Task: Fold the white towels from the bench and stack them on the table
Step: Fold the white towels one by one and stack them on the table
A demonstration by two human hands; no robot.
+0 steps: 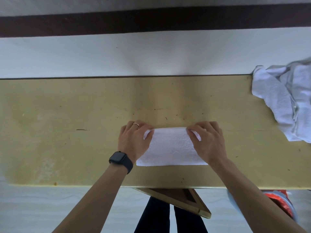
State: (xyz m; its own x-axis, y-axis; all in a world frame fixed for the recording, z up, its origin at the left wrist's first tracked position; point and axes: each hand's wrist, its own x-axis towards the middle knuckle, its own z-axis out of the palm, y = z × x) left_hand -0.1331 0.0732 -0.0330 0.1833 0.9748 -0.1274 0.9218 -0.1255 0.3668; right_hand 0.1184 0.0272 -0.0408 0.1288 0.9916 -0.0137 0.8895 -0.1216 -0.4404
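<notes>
A white folded towel (171,147) with a fine pebbled weave lies on a dull mustard-yellow surface (67,115) flecked with small dark marks. The crumpled pile of towels (284,101) is white (greyish in its creases). Black watch (120,161), gold ring (136,124), dark brown wall band (151,22).

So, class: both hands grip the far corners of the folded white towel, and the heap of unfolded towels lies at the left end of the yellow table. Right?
One slip: the head view shows the heap of unfolded towels at the right end of the yellow table, not the left. The left hand and right hand do grip the folded white towel's far corners.
</notes>
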